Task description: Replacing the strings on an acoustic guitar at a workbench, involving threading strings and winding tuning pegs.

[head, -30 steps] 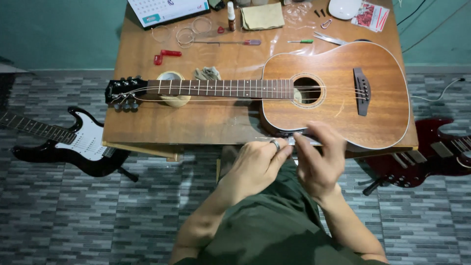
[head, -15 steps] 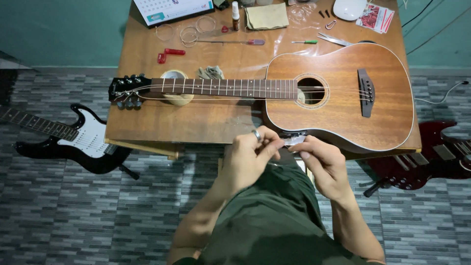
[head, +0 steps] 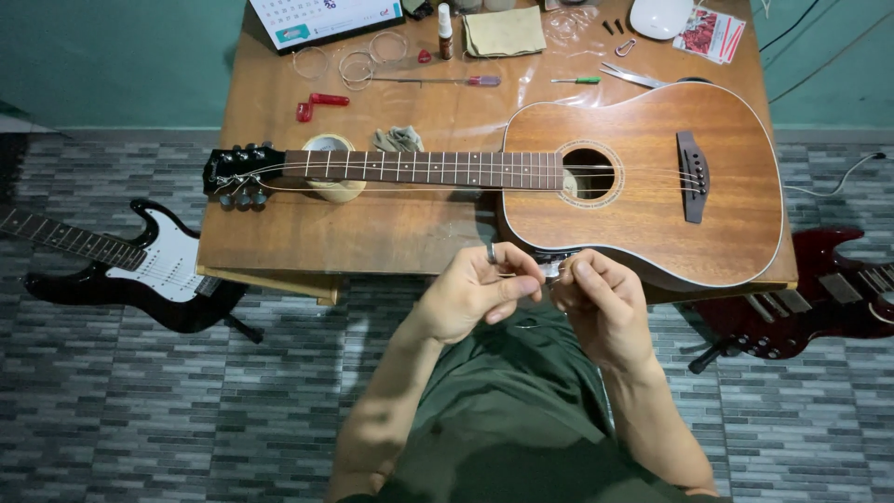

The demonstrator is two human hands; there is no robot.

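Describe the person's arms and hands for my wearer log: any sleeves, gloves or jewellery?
Both forearms are bare, with no sleeves or gloves in view. The left hand wears a dark ring on one finger. The right hand shows no ring or watch. No wristbands or markings are visible on either arm.

Soft, even overhead light is falling on my table (head: pixel 279 237); mild glare is showing on the guitar body (head: pixel 643 200); focus is holding sharp throughout, edges bowing slightly at the frame's corners.

acoustic guitar (head: pixel 643 186) spans the table (head: pixel 279 233), bare wood at front left, tools crowd the back edge
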